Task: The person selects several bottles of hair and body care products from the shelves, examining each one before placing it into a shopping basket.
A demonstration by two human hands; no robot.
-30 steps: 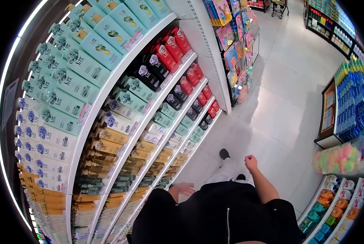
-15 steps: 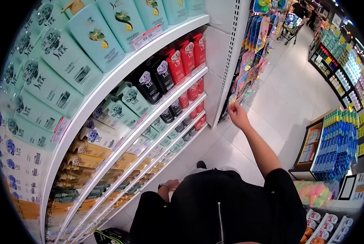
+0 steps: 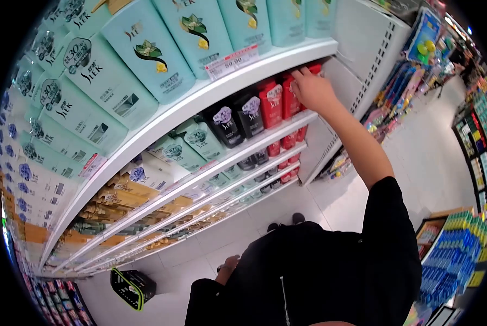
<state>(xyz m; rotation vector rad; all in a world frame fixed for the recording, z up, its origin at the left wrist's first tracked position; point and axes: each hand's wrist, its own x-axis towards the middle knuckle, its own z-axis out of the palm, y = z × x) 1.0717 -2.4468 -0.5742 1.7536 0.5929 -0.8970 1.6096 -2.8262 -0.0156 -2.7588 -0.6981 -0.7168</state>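
Observation:
My right hand point(image 3: 314, 92) is stretched out to the second shelf, its fingers bent around the upper part of a red bottle point(image 3: 291, 93) near the right end of the row. The hand hides part of the bottles there. Another red bottle point(image 3: 271, 103) stands just left of it, then black bottles point(image 3: 225, 126). Low beside my body hangs my left hand point(image 3: 230, 264), holding nothing, its fingers loosely apart and partly hidden; something is worn on its wrist.
Large mint-green bottles point(image 3: 148, 51) line the upper shelf above a price tag point(image 3: 232, 62). A black basket with a green rim point(image 3: 140, 299) is on the floor at lower left. Hanging goods point(image 3: 395, 89) flank the shelf's right end; blue-and-yellow boxes point(image 3: 453, 255) are stacked at right.
My right hand has moved from beside the hanging goods leftward and up to the red bottles. The view has shifted, bringing more of the basket into sight. My left hand still hangs low.

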